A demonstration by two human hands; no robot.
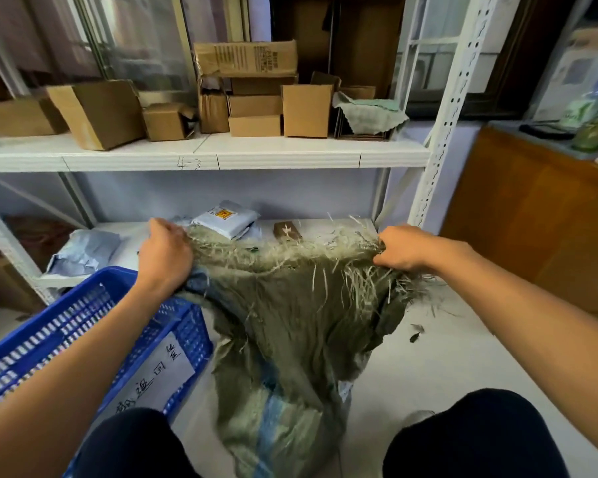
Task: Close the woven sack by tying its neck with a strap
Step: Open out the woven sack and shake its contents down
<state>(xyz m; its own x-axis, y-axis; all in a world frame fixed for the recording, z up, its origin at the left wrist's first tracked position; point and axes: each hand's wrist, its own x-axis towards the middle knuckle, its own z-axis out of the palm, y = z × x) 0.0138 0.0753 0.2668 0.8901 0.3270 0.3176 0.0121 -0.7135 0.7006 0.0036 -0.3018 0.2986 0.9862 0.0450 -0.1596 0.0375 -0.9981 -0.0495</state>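
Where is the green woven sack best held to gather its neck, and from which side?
Likely just under the frayed rim of the woven sack, coming from both ends inward: the left hand and right hand hold it spread flat there.

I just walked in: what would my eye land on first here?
A green woven sack with a frayed rim, on the floor in the centre, held up at its corners by the left hand and the right hand. A blue plastic basket sits at its left, and cardboard boxes crowd the white shelf above.
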